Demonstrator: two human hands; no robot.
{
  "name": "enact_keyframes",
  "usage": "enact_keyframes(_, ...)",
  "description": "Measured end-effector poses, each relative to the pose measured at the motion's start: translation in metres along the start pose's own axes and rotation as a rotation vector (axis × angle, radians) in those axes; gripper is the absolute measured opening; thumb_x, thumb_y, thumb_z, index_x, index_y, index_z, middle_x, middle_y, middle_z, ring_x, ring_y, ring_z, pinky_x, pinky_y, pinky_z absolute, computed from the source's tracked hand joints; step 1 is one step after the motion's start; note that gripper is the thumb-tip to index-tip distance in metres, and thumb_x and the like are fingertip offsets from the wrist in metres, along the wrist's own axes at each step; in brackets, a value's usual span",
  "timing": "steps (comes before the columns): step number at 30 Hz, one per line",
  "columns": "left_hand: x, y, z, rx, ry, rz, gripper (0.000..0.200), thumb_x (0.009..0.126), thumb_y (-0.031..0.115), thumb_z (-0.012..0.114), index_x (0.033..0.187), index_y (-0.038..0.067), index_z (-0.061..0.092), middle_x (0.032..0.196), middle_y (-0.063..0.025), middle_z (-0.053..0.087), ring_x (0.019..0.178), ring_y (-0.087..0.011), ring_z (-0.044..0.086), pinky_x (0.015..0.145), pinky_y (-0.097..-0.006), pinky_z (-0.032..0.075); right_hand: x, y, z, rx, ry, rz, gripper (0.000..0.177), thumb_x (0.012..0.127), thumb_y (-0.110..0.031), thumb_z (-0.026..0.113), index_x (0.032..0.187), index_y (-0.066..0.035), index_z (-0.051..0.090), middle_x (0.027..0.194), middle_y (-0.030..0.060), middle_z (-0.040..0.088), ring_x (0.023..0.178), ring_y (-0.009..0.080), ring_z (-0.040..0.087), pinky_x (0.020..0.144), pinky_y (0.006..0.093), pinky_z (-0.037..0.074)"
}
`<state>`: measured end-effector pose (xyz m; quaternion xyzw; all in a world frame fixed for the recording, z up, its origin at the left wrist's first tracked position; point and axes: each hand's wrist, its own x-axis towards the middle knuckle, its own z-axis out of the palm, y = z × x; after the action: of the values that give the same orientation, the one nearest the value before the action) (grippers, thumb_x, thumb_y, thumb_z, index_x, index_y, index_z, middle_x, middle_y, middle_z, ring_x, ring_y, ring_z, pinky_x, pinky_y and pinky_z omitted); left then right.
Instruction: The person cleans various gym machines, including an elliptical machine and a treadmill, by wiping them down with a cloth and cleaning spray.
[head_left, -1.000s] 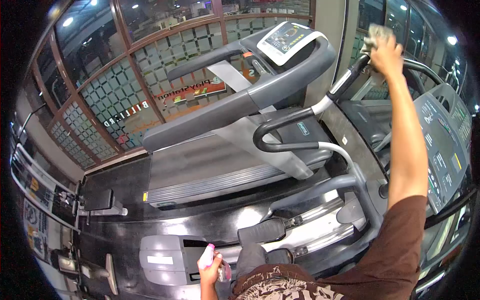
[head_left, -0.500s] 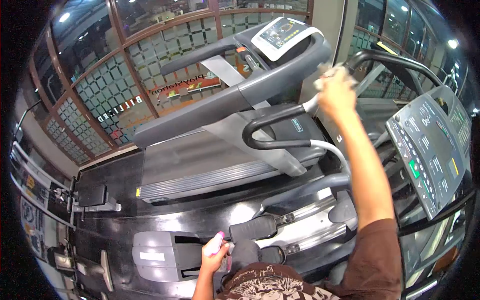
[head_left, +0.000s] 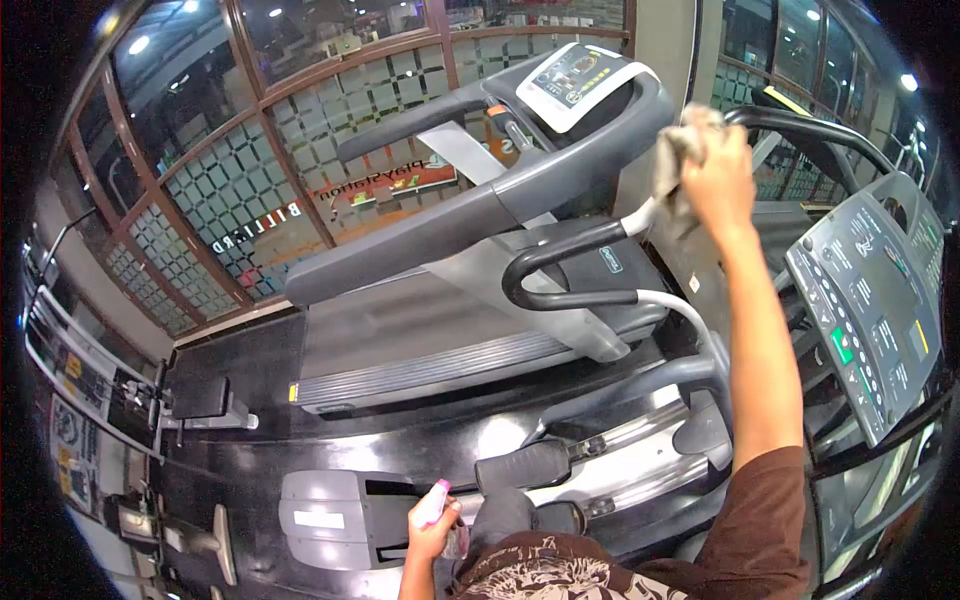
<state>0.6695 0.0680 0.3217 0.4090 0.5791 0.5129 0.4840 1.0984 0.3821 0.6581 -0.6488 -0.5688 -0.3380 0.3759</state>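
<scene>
My right hand (head_left: 722, 185) is raised and closed on a greyish-beige cloth (head_left: 678, 165), which hangs from its left side. Both are at the upper part of the elliptical machine's handlebar (head_left: 575, 298), where the black upper grip begins. Low in the view, my left hand (head_left: 432, 527) is wrapped round a spray bottle (head_left: 431, 505) with a pink and white top. Part of the bottle's body is hidden by the fingers.
A treadmill (head_left: 420, 320) stands beyond the elliptical, its display (head_left: 575, 83) at the top. The elliptical's console (head_left: 868, 305) is at the right, its pedal (head_left: 522, 466) below. Glass windows (head_left: 205, 160) line the back; a small bench (head_left: 200, 397) is at left.
My right hand has shifted slightly right and down, and more of the cloth now hangs out. My left hand still holds the bottle. The whole view has shifted a little.
</scene>
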Motion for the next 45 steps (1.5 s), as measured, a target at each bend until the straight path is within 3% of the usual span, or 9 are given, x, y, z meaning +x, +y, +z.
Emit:
enact_keyframes(13, 0.004, 0.02, 0.016, -0.029, -0.051, -0.023, 0.015, 0.086, 0.008, 0.074, 0.097, 0.0, 0.067, 0.073, -0.002, 0.064, 0.063, -0.0096, 0.059, 0.058, -0.0266, 0.048, -0.098, -0.029, 0.054, 0.057, -0.376, 0.102, 0.06, 0.086, -0.025, 0.065, 0.144, -0.031, 0.049, 0.124, 0.0183, 0.048, 0.091, 0.0415, 0.066, 0.082, 0.0518, 0.055)
enact_keyframes(21, -0.015, 0.017, 0.005, 0.03, -0.054, 0.067, 0.014, 0.085, 0.008, 0.074, 0.095, 0.0, 0.068, 0.076, -0.0018, 0.066, 0.065, -0.0091, 0.06, 0.059, -0.0259, 0.048, -0.079, 0.005, 0.061, 0.7, -0.707, 0.113, 0.039, 0.093, -0.026, 0.059, 0.127, -0.009, 0.064, 0.126, 0.0189, 0.065, 0.12, 0.0332, 0.061, 0.102, 0.0372, 0.047)
enact_keyframes(24, -0.017, 0.018, 0.004, 0.001, -0.035, 0.033, 0.015, 0.085, 0.008, 0.074, 0.096, -0.001, 0.068, 0.077, -0.0019, 0.066, 0.065, -0.0089, 0.06, 0.059, -0.0257, 0.048, -0.04, -0.01, 0.02, 0.799, -0.329, 0.124, 0.035, 0.095, -0.024, 0.056, 0.124, -0.009, 0.067, 0.125, 0.0172, 0.066, 0.117, 0.0327, 0.063, 0.1, 0.038, 0.047)
enact_keyframes(27, -0.02, 0.019, 0.003, -0.002, -0.044, -0.002, 0.016, 0.086, 0.008, 0.075, 0.097, -0.001, 0.068, 0.077, -0.0019, 0.066, 0.065, -0.009, 0.06, 0.059, -0.0254, 0.048, -0.031, -0.022, 0.024, 0.506, -0.085, 0.159, 0.037, 0.096, -0.021, 0.056, 0.129, -0.009, 0.062, 0.127, 0.0187, 0.06, 0.117, 0.0377, 0.059, 0.102, 0.0419, 0.047)
enact_keyframes(30, -0.021, 0.029, 0.006, -0.004, -0.046, 0.016, 0.016, 0.085, 0.007, 0.074, 0.098, 0.0, 0.068, 0.077, -0.0018, 0.066, 0.066, -0.0091, 0.06, 0.06, -0.0253, 0.049, -0.07, -0.053, 0.039, 0.111, -0.41, 0.131, 0.039, 0.095, -0.025, 0.054, 0.131, -0.011, 0.058, 0.128, 0.0204, 0.056, 0.111, 0.0386, 0.061, 0.091, 0.0535, 0.052)
enact_keyframes(37, -0.018, 0.018, 0.004, -0.046, -0.035, -0.003, 0.018, 0.085, 0.005, 0.074, 0.1, 0.0, 0.066, 0.08, -0.0017, 0.065, 0.073, -0.0094, 0.061, 0.067, -0.0266, 0.05, -0.177, -0.163, 0.099, 0.389, -0.182, -0.031, 0.032, 0.089, -0.016, 0.056, 0.119, -0.006, 0.063, 0.115, 0.019, 0.063, 0.106, 0.0425, 0.062, 0.086, 0.0534, 0.051)
enact_keyframes(39, -0.02, 0.026, 0.006, -0.026, -0.045, 0.008, 0.019, 0.086, 0.006, 0.073, 0.101, -0.001, 0.065, 0.08, -0.0024, 0.065, 0.071, -0.0102, 0.06, 0.067, -0.027, 0.049, -0.185, -0.172, 0.111, 0.406, -0.532, 0.023, 0.038, 0.084, -0.015, 0.06, 0.121, -0.008, 0.065, 0.131, 0.0177, 0.056, 0.106, 0.0429, 0.061, 0.091, 0.0532, 0.051)
enact_keyframes(43, -0.024, 0.041, 0.004, -0.028, -0.008, -0.006, 0.021, 0.085, 0.009, 0.073, 0.102, -0.001, 0.064, 0.079, -0.0036, 0.064, 0.068, -0.0109, 0.059, 0.064, -0.0264, 0.048, -0.167, -0.148, 0.098, 0.383, -0.529, -0.222, 0.043, 0.083, -0.011, 0.059, 0.125, -0.016, 0.064, 0.127, 0.0171, 0.055, 0.114, 0.0409, 0.059, 0.092, 0.0503, 0.052)
enact_keyframes(45, -0.026, 0.03, -0.001, -0.031, 0.011, -0.016, 0.023, 0.085, 0.01, 0.073, 0.103, -0.002, 0.063, 0.078, -0.0041, 0.064, 0.067, -0.011, 0.058, 0.063, -0.0261, 0.048, -0.118, -0.139, 0.032, 0.437, -0.678, 0.041, 0.045, 0.083, -0.014, 0.059, 0.127, -0.018, 0.06, 0.118, 0.0179, 0.055, 0.105, 0.04, 0.061, 0.089, 0.0515, 0.053)
